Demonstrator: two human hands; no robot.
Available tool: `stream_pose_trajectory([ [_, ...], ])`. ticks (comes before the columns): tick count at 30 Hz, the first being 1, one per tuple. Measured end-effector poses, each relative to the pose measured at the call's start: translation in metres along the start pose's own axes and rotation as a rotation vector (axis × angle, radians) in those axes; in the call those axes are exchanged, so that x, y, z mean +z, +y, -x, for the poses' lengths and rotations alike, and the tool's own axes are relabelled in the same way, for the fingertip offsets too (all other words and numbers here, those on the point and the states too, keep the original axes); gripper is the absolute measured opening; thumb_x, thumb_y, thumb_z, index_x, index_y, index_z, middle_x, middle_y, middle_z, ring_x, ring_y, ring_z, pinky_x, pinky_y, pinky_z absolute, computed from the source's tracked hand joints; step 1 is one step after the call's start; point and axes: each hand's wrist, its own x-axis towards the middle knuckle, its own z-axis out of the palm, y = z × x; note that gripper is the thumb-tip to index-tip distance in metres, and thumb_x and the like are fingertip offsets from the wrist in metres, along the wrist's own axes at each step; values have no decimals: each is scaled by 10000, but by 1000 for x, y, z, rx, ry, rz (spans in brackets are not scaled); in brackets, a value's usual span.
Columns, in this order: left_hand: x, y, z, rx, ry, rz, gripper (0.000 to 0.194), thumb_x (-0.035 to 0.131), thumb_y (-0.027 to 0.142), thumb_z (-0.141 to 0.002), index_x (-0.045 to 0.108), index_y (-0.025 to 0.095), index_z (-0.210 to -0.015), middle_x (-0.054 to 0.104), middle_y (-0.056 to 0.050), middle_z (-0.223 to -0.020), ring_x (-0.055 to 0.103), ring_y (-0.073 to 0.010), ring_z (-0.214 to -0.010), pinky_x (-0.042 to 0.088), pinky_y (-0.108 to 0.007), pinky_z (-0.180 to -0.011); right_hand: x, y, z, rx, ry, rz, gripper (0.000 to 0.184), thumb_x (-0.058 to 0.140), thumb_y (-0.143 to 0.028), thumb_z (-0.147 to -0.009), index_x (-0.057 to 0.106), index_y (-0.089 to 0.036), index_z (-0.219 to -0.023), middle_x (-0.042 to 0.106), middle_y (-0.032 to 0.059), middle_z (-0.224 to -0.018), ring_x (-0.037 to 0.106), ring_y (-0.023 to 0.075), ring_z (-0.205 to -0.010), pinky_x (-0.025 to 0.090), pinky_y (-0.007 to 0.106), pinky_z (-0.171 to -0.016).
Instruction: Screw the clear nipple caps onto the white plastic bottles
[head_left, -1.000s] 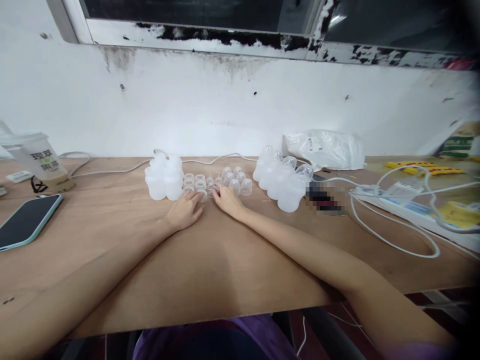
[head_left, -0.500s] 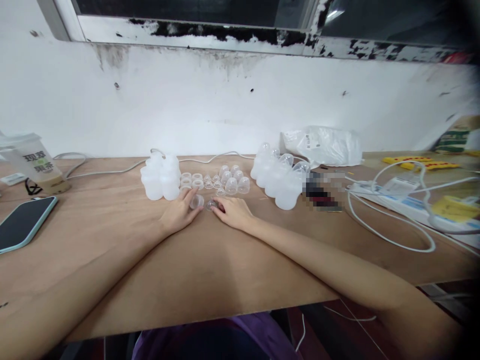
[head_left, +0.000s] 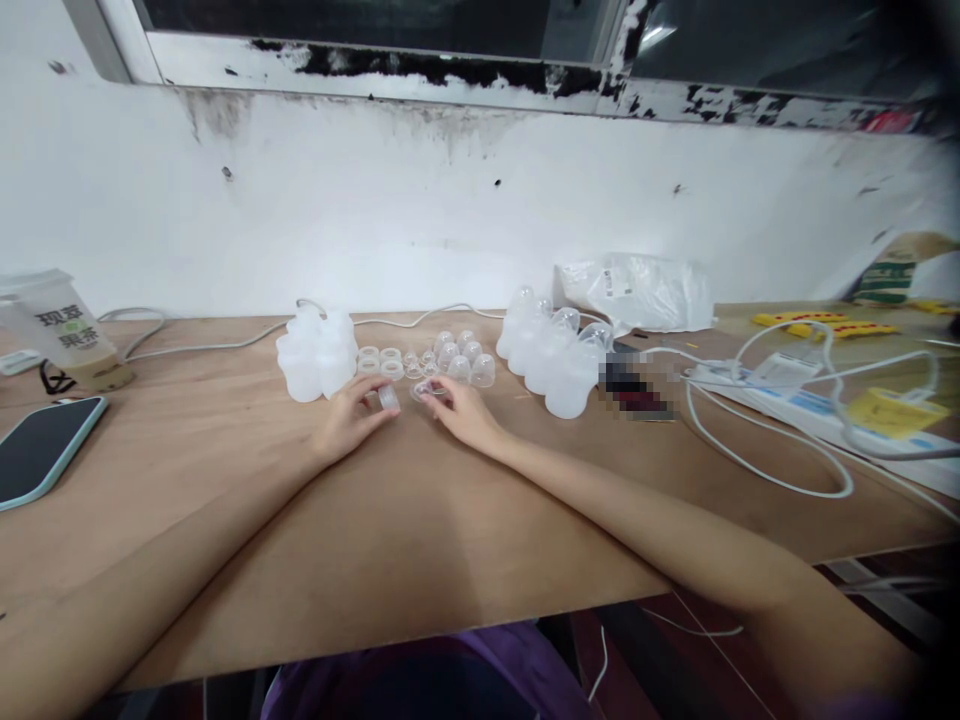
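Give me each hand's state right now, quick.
Left hand: closed on a small white ring.
Right hand: fingertips pinching a small clear teat.

Our phone (head_left: 41, 448) at nine o'clock on the table (head_left: 420, 520), bottles (head_left: 315, 352) at twelve, power strip (head_left: 817, 415) at three.

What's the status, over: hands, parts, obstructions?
Left hand pinching a white ring. Right hand holding a clear nipple. Loose parts row just behind.

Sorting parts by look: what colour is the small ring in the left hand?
Translucent white ring, pinched by the left hand; head view.
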Motion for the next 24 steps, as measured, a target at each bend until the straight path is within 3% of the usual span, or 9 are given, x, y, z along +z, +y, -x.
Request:
stream_pose_trajectory([
  [3, 1, -1, 1, -39, -37, -1, 404, 557, 396, -698, 492, 184, -1036, 522, -72, -1083, 556, -135, -748, 481, -294, -673, 3, 9, -7, 154, -58, -386, 282, 460, -326, -780, 462, -155, -1003, 577, 56, -902, 540, 61, -519, 375, 176, -430],
  [7, 2, 1, 2, -96, -64, -3, 405, 546, 400, -703, 467, 181, -1034, 536, -59, -1037, 553, -100, -639, 486, -302, -667, 5, 15, -10, 218, -76, -537, 305, 528, -335, -725, 502, -130, -950, 580, 38, -771, 510, 54, -489, 325, 145, -357],
  [14, 3, -1, 1, -40, -67, 65, 403, 540, 341, -715, 449, 164, -1066, 514, -86, -1078, 525, -173, -937, 480, -333, -778, 5, 15, -10, 230, -48, -557, 326, 560, -317, -693, 508, -139, -961, 559, 54, -871, 497, 44, -498, 325, 140, -345],
  [20, 4, -1, 3, 6, -84, 71, 386, 546, 263, -713, 451, 202, -1082, 467, -64, -1088, 478, -171, -1000, 476, -325, -804, -2, 9, -4, 116, 59, -417, 319, 522, -285, -729, 497, -185, -1032, 503, -23, -689, 386, 31, -426, 338, 155, -392],
  [24, 1, 5, 4, 43, -148, 56, 378, 523, 255, -732, 436, 204, -1097, 433, -72, -1120, 445, -184, -1039, 478, -327, -788, -5, 0, 0, -37, 130, -238, 281, 491, -256, -756, 532, -188, -1025, 509, 22, -832, 480, 76, -631, 427, 195, -555],
])
